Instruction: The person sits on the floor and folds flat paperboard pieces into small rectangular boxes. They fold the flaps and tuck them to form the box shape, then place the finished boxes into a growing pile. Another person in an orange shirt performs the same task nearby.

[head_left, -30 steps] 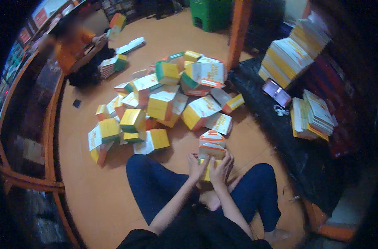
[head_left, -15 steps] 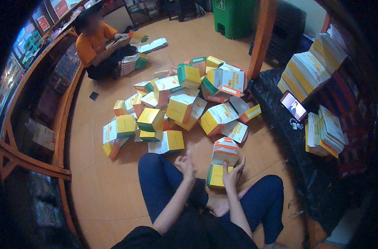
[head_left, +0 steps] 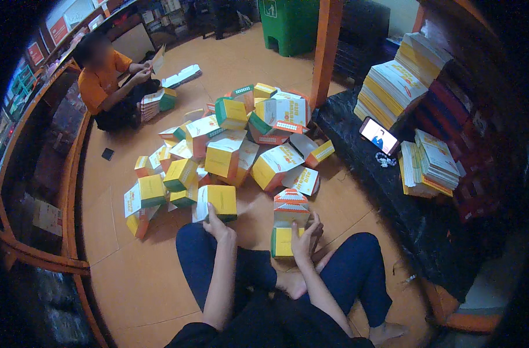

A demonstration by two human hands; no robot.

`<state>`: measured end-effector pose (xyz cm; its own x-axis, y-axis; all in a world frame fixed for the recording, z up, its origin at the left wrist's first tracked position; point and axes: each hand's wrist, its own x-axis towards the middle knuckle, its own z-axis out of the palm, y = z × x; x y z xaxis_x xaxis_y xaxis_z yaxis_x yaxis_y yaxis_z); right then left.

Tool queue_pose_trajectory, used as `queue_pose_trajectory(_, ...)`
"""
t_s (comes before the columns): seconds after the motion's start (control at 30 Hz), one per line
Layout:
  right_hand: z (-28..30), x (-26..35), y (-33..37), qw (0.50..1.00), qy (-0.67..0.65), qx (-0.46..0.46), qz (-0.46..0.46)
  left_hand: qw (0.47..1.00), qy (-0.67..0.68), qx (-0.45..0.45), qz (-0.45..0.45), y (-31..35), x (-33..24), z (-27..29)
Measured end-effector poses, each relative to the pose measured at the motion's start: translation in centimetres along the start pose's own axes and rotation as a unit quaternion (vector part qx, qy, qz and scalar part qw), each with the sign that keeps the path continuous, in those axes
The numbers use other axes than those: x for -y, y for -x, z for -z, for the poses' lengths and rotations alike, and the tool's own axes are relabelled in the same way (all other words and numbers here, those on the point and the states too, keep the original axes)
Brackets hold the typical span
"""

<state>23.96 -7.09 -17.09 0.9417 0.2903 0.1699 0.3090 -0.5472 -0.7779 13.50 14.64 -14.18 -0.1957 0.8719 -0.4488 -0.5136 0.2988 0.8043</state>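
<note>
My left hand (head_left: pixel 221 229) is at the near edge of a yellow and white cardboard box (head_left: pixel 222 200). One digit lies along its face; the others are partly hidden, and the hand seems to grip it. In front of my crossed legs stands another cardboard box (head_left: pixel 283 242), yellow and green, its white and orange flaps (head_left: pixel 291 209) raised. My right hand (head_left: pixel 307 240) grips this box at its right side, thumb on the near face. Beyond both hands lies a heap of similar folded boxes (head_left: pixel 225 155) in yellow, white, green and orange.
Stacks of flat cartons (head_left: pixel 392 87) and a smaller stack (head_left: pixel 430 162) lie on a black-covered platform at right, beside a lit phone (head_left: pixel 379 138). A person in orange (head_left: pixel 105 81) sits far left. An orange post (head_left: pixel 325 52) and green bin (head_left: pixel 287 26) stand behind.
My left hand has gone from the air with fingers spread to the box at the heap's near edge. My right hand stays on its box. The whole view has shifted.
</note>
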Motion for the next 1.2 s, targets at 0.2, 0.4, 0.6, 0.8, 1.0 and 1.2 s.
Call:
queue_pose_trajectory(0.2,-0.1,-0.1,-0.3,0.992,0.025,-0.063,0.110,0.970,0.006,0.235,0.052,6.5,-2.9,3.2)
queue_pose_trajectory(0.4,-1.7,-1.7,0.2,0.984,-0.119,-0.075,0.111,0.900,-0.012,0.431,0.069,12.0,-3.6,5.8)
queue_pose_trajectory(0.6,-1.5,-3.7,-0.7,0.982,-0.152,0.101,0.046,0.886,-0.016,0.424,0.185,12.5,-2.4,7.2)
queue_pose_trajectory(0.8,0.3,-3.9,-2.0,0.872,-0.342,0.338,-0.090,0.854,-0.014,0.452,0.257,11.4,-1.9,8.4)
queue_pose_trajectory(1.0,3.8,-3.7,-2.4,0.767,-0.444,0.446,-0.123,0.851,-0.057,0.479,0.206,11.4,-1.8,8.8)
queue_pose_trajectory(1.2,5.7,-2.1,-2.8,0.743,-0.435,0.474,-0.184,0.826,-0.162,0.530,0.100,10.3,-3.3,7.8)
